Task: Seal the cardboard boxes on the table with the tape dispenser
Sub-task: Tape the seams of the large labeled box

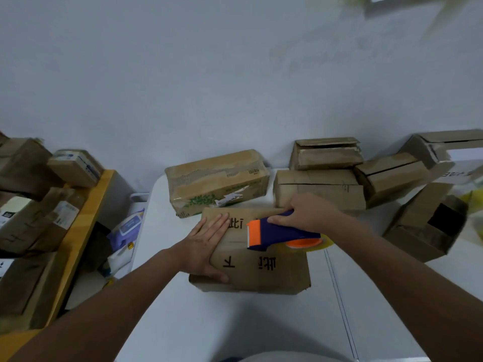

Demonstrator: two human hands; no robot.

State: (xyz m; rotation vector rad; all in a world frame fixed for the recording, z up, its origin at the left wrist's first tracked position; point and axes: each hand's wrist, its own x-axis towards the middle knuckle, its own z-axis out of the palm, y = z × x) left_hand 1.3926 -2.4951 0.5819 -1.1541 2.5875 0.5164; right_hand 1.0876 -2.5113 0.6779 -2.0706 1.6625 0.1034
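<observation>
A cardboard box with black printed characters lies at the middle of the white table. My left hand rests flat on its left top flap, fingers straight, thumb down the front side. My right hand grips a blue and orange tape dispenser over the box's top. Its orange blade end points left, and the tape roll sits at the box's right edge.
A taped box stands behind the near one. Several unsealed boxes crowd the back right, and an open box stands at the right. A wooden shelf with parcels runs along the left. A wall rises behind.
</observation>
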